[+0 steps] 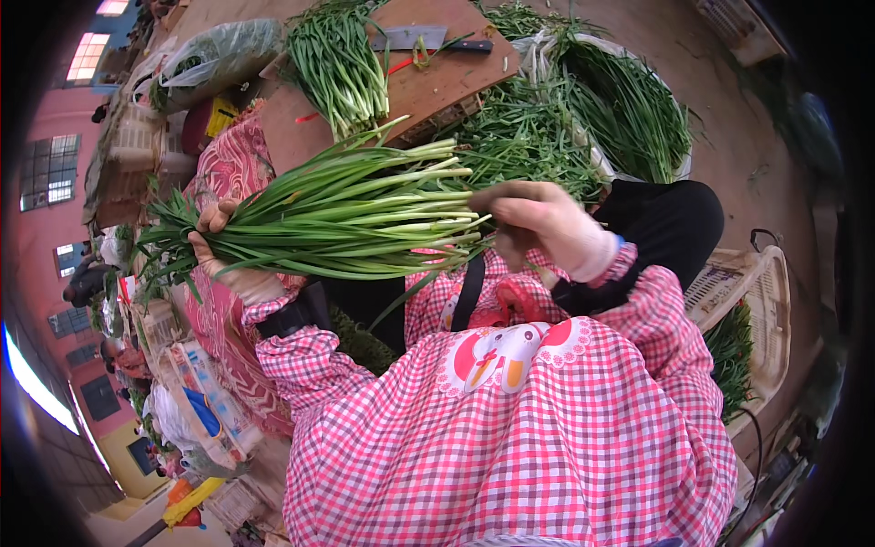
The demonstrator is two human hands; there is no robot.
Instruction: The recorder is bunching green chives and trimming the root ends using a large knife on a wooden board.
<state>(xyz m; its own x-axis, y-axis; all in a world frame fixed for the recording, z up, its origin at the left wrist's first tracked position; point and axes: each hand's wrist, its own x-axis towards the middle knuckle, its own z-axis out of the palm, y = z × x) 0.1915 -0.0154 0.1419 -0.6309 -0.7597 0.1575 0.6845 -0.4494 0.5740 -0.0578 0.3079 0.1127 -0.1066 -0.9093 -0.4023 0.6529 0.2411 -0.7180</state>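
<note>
My left hand (229,249), in a pale glove, grips a loose bunch of garlic chives (355,219) near its leafy end. The bunch lies sideways across my front, pale cut stalks toward the right. At those stalk ends is my right hand (554,225), also gloved and partly blurred. Its fingers are apart, and whether they touch the stalks is unclear. Beyond the bunch, a brown board (437,82) carries a second pile of chives (342,68). A cleaver with a black handle (472,46) rests on the same board.
Loose chive leaves (519,130) are heaped right of the board, beside a white sack of chives (622,102). A plastic crate (769,321) with greens stands at my right. Red patterned cloth (232,342) hangs on the left. Filled plastic bags (219,61) and people are farther left.
</note>
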